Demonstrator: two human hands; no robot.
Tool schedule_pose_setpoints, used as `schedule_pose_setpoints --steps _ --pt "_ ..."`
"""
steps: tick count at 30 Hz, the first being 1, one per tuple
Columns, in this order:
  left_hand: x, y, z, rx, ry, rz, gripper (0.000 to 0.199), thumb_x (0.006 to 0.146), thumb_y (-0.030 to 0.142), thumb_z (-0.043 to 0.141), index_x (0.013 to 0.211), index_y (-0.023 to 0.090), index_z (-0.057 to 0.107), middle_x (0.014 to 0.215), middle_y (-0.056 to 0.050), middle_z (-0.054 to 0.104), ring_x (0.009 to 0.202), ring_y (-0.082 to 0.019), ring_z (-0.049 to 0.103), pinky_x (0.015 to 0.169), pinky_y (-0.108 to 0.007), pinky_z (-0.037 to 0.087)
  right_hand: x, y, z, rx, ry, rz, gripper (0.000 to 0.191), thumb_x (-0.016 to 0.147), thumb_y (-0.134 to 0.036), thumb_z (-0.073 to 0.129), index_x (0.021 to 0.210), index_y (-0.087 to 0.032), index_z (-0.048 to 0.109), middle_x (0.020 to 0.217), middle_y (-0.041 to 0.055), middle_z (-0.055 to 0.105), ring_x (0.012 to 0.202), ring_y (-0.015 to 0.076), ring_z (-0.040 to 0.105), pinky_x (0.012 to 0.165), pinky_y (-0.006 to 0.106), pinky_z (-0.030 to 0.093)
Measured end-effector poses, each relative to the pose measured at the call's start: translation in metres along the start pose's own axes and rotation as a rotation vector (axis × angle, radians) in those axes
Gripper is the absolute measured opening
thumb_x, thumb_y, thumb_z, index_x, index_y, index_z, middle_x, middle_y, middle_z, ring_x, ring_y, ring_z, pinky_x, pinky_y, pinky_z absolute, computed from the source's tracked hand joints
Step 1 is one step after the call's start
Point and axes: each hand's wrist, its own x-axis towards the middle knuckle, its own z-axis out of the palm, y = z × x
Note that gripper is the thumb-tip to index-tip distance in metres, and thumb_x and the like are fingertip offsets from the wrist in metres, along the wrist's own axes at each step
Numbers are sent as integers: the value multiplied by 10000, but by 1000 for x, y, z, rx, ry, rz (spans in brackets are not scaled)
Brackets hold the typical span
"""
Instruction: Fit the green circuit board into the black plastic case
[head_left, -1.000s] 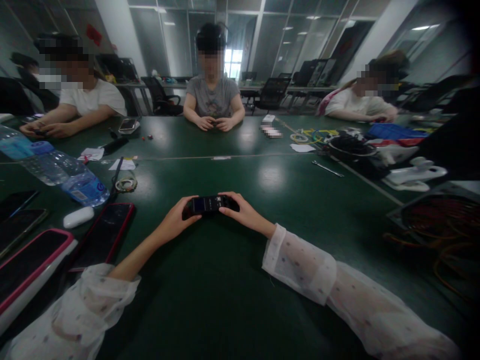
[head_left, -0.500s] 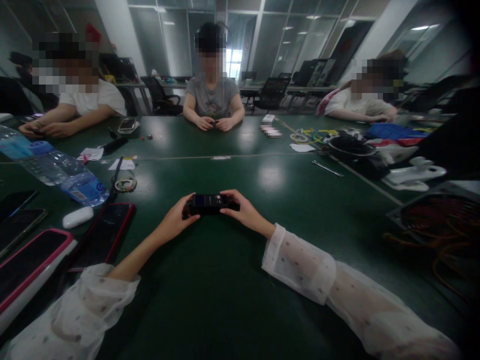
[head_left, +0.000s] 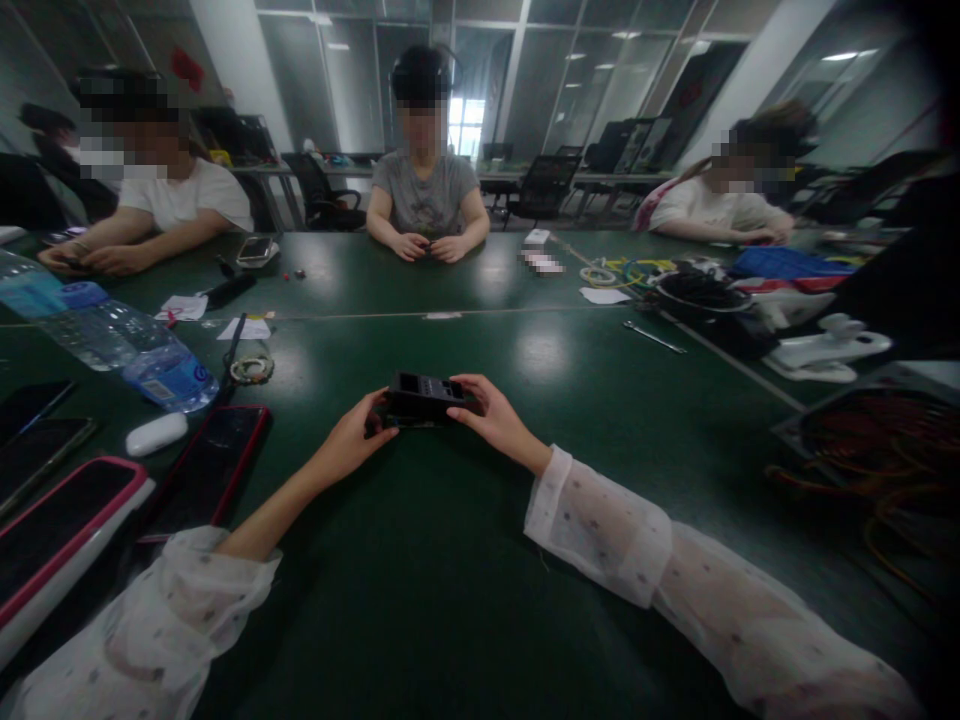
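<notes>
**Where one black device point(head_left: 426, 398) is held at both ends over one green table point(head_left: 420, 570)**

As viewed from the head camera, the single device occupies the middle of the scene, between two bare hands. The left hand point(head_left: 356, 430) has its thumb and fingers closed about the left end; the right hand point(head_left: 487, 412) grasps the right end. A thin edge shows beneath the device; whether it is a separate part cannot be told.

Counted at left: four phones point(head_left: 208, 465), one of them rimmed in red and one in pink; two plastic bottles point(head_left: 161, 370); one white case point(head_left: 157, 434); one beaded loop point(head_left: 251, 369). To the right lies one slender metal tool point(head_left: 654, 337). Three people point(head_left: 426, 195) sit along the far side, and a fourth is partly visible behind, at far left.

Relative to half a second earlier, the device appears higher and tilted, and its white markings are dimmer. The right hand has shifted slightly up and rightward; the left hand, phones and bottles show little change.
</notes>
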Motion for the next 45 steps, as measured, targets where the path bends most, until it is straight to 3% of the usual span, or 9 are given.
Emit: schedule_pose_setpoints --steps 4,7,11,14,22,29,33,39,45 --pt "0 1 0 -29 -11 37 597 857 306 598 1397 214 361 1138 -98 600 836 -189 591 725 -354 475 4 -4 -8 80 55 30 462 798 -377 684 1204 -244 506 1226 75 594 1161 221 575 1003 441 483" --pt "-1 -1 -1 -46 -14 42 604 854 300 603 1403 221 364 1101 -88 607 828 -190 583 716 -346 469 8 -3 -25 42 227 -1 470 792 -411 682 1188 -247 488 1223 79 592 1146 223 580 994 427 489" --pt "-1 -1 -2 -58 -29 34 598 857 302 605 1402 222 372 1113 -90 606 850 -196 585 729 -345 462 2 9 -60 -135 503 -50 538 748 -474 701 1157 -230 450 1177 101 579 1088 250 596 941 443 511" --pt "-1 0 -3 -54 -25 28 588 862 309 601 1399 221 378 1079 -88 612 839 -198 585 706 -338 458 -11 21 -83 -315 558 -48 554 737 -481 704 1145 -212 443 1124 116 578 1011 263 611 889 465 524" --pt "-2 2 -3 -35 -37 15 584 867 322 594 1396 211 374 1075 -94 614 828 -200 585 700 -343 465 -26 41 -95 -568 521 36 572 748 -529 659 1135 -180 423 1069 145 565 949 292 595 855 514 503" --pt "-3 2 -5 -31 -43 34 586 866 321 587 1400 221 366 1118 -102 605 847 -207 591 712 -365 481 -26 52 -100 -732 558 -20 823 680 -495 732 1320 -179 322 1160 147 472 995 290 529 896 516 472" --pt "-3 4 -5 -28 -40 29 579 867 320 589 1395 219 375 1150 -104 592 869 -206 592 725 -367 483 -26 53 -101 -763 557 -29 815 701 -476 714 1349 -183 317 1154 138 467 993 291 511 893 522 465" --pt "-2 4 -3 -17 -20 27 574 857 327 603 1377 206 393 1036 -79 617 834 -203 591 721 -362 476 -27 51 -100 -787 528 -34 785 725 -447 695 1364 -184 323 1159 143 471 1015 308 505 883 532 464" --pt "-3 5 -4 -18 -21 12 569 855 332 604 1371 201 402 1031 -80 622 826 -202 592 712 -352 474 -27 48 -100 -790 487 -30 662 749 -429 684 1309 -198 418 1146 138 509 1029 314 526 897 542 458"
